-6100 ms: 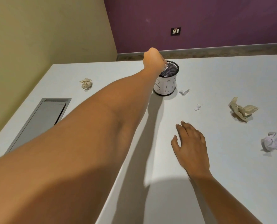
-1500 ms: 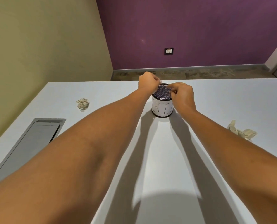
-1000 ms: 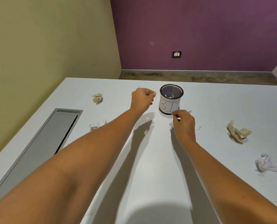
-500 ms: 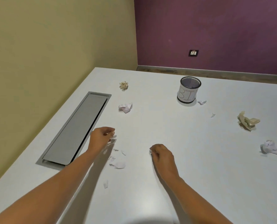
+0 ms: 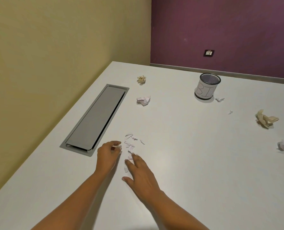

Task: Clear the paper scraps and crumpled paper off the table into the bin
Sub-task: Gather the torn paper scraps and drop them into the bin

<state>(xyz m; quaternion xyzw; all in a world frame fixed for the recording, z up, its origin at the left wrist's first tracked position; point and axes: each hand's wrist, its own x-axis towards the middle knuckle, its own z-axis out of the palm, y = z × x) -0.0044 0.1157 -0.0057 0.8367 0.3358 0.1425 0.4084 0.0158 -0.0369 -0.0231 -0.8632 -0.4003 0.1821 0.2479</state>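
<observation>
Reaching for paper scraps (image 5: 130, 143), right fingers (image 5: 135, 159) spread, left fingers (image 5: 116, 144) curled, grip unclear, we could scatter the light bits.

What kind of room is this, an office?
Probably an office meeting room: a big white table with a flush cable hatch, a wall socket on the purple wall, and a small desktop mesh bin.

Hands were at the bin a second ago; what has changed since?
Both hands came back from the bin toward the person, to the torn scraps beside the grey hatch. The right hand touches them with straight fingers; the left hand curls at one, grip unclear. Bin and crumpled balls stayed put.
</observation>
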